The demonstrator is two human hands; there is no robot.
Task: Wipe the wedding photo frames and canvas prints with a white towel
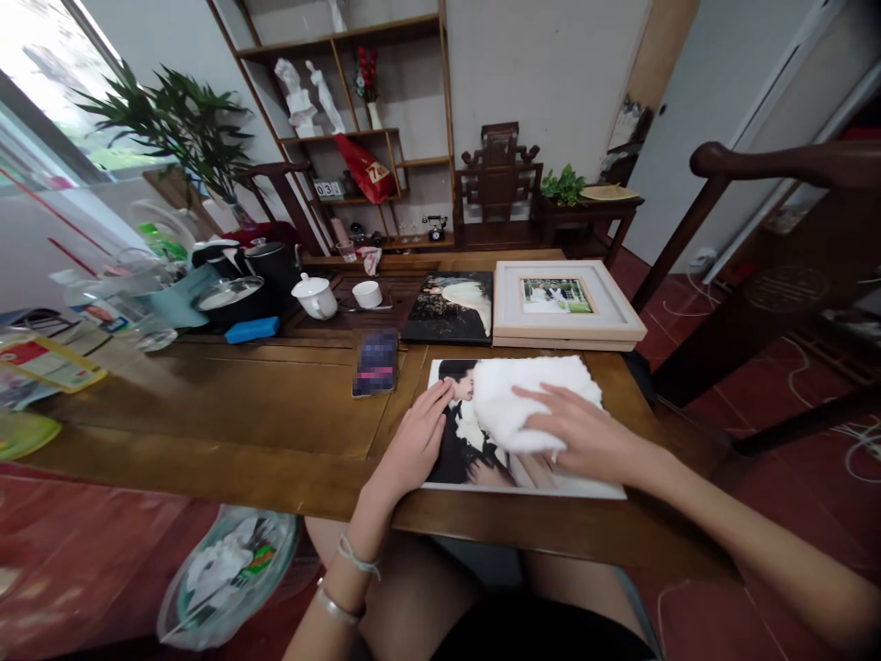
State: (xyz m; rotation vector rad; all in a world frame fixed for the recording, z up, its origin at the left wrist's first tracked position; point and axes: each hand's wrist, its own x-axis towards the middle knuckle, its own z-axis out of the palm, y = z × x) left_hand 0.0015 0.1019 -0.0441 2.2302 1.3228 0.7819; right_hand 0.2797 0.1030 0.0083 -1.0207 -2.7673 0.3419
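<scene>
A large photo print [485, 450] of people in formal dress lies face up near the table's front edge. Flat on its left side rests my left hand [415, 442], fingers stretched out and holding nothing. My right hand [582, 431] presses a fluffy white cloth [506, 404] onto the right part of the print, its fingers spread over the cloth. The cloth hides much of the picture's upper right. Just behind the print are a dark photo panel [451, 317] and a white picture frame [616, 312].
A phone [375, 363] lies left of the print on the wooden table [289, 413]. Farther back stand a white lidded cup [315, 296], a small white bowl [367, 294] and a blue block [251, 330]. A lined trash bin [234, 574] is below left. A wooden chair [763, 275] stands right.
</scene>
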